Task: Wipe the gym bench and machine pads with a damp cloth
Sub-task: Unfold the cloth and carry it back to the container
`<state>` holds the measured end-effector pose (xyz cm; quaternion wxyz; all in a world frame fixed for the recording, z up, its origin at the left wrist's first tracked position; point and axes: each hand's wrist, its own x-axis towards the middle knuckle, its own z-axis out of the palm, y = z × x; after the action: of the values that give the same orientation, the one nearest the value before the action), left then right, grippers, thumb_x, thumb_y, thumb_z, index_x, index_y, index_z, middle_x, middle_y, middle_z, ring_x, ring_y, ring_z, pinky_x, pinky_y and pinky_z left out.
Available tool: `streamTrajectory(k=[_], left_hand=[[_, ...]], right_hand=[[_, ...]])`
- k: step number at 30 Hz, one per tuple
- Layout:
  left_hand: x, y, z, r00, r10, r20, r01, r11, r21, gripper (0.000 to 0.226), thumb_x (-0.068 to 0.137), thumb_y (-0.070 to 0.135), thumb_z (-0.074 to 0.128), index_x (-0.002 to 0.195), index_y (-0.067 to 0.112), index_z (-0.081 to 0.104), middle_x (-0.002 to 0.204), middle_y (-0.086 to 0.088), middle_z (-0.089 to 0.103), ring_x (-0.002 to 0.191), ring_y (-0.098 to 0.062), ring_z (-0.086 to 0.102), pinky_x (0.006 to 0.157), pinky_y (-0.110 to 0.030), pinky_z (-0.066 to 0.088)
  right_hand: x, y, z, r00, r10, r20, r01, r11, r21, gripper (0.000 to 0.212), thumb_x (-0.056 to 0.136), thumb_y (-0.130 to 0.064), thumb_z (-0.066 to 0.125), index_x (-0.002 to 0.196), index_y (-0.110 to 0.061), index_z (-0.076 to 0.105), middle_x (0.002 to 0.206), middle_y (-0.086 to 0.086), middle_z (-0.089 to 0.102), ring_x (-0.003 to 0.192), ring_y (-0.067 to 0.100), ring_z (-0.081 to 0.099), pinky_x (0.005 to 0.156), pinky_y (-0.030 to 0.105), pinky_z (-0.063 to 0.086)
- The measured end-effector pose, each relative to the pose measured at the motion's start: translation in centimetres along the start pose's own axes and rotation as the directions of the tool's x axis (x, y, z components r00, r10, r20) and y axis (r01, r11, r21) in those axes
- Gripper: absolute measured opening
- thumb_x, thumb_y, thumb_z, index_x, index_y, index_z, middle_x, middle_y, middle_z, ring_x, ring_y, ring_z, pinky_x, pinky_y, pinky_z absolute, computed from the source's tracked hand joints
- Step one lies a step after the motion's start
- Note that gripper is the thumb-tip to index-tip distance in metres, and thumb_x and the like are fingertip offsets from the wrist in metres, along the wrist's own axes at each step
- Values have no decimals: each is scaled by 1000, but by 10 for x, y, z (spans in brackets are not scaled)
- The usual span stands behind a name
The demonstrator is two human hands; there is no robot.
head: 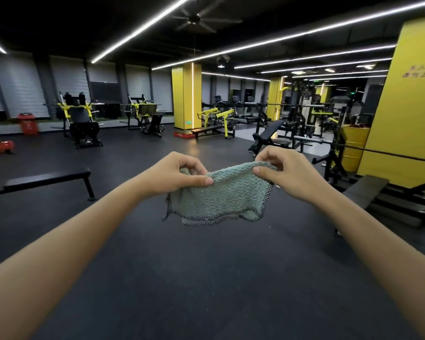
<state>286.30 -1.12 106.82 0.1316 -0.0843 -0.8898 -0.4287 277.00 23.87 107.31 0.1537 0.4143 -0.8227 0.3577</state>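
I have my left hand (179,174) and right hand (284,171) each pinching a top corner of the green cloth (221,193), which hangs spread in the air between them. The flat bench (47,179) stands left of the cloth, untouched. I'd fold it into a firm pad first.

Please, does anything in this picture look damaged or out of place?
The green cloth, pinched at its top edge by the left hand and the right hand, looks worn: at its lower left corner the dark edge stitching hangs loose in threads. Nothing else stands out.
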Motion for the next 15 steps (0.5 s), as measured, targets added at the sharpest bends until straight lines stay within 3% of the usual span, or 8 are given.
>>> streamTrajectory(k=[4,8,10,13,15], left_hand=[[47,-3,13,998,-26,63,24,999,27,32,66,34,81,90,13,78,86,-11,74,79,-14,67,78,-28,52],[103,-3,28,991,-78,109,68,993,97,34,65,40,80,87,13,79,85,-8,76,77,-13,66,78,-30,51],[129,-5,36,994,-89,66,82,992,91,39,66,46,78,85,12,78,84,-10,74,76,-13,61,76,-31,47],[166,-12,51,991,-129,17,129,992,-11,31,79,41,75,84,11,75,85,-9,74,76,-12,64,77,-28,49],[192,-18,64,985,-173,0,172,980,-100,25,88,35,71,81,11,71,72,-1,70,66,-9,63,65,-23,51]], right_hand=[[14,49,-27,996,85,8,-85,996,-3,6,90,-25,70,89,-20,67,85,-7,69,79,8,62,73,27,45],[40,94,-52,992,126,-25,-127,991,-44,8,89,-26,70,91,-19,70,89,-2,70,86,16,64,81,34,49],[54,115,-58,988,146,-46,-148,988,-47,10,89,-28,70,89,-18,70,85,-2,69,80,15,63,74,31,48],[77,144,-56,979,188,-80,-190,981,-25,14,90,-28,68,86,-15,69,72,-6,63,69,9,55,66,25,45],[93,160,-50,972,211,-100,-210,978,22,16,90,-29,67,82,-15,68,64,-7,61,67,9,56,72,31,50]])
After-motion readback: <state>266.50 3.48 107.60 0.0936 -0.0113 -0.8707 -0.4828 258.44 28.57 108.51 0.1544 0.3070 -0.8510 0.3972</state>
